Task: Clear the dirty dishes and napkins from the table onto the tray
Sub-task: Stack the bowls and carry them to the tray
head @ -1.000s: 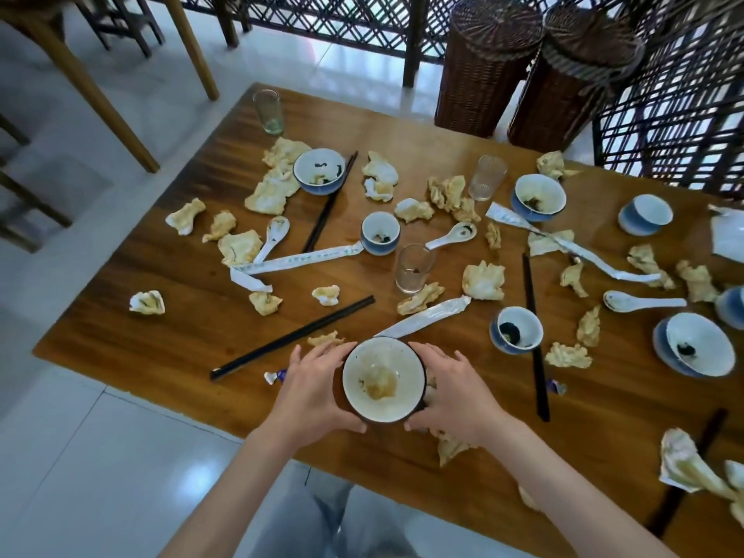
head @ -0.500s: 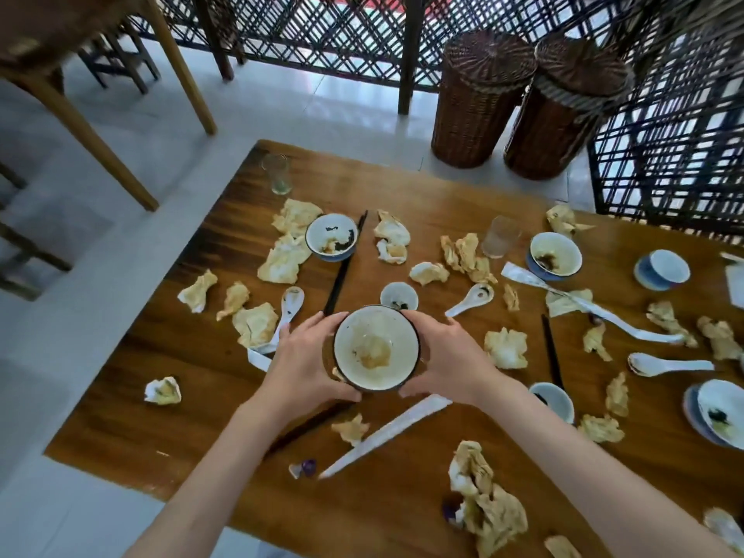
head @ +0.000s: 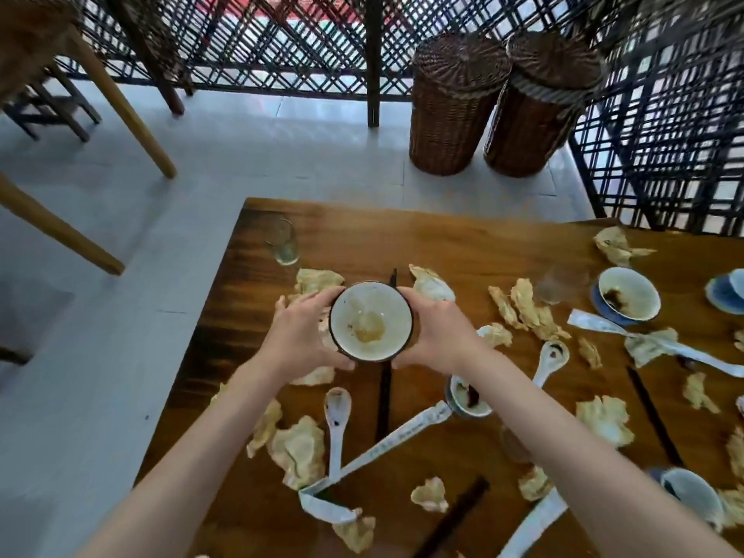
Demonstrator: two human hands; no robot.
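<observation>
So we've got the dirty bowl (head: 370,321) held up over the far left part of the table (head: 463,251), left hand (head: 300,336) curled round its left side and right hand (head: 437,336) wrapped round the right, both gripping it. Yellowish residue sits in the bottom. Under it runs a dark chopstick (head: 384,400), with crumpled napkins (head: 300,451) scattered all round. A white spoon (head: 336,426) lies near our left forearm, a glass (head: 284,241) stands near the table's far left corner, and another used bowl (head: 628,294) is off to the right. Two wicker baskets (head: 455,106) stand on the floor beyond.
</observation>
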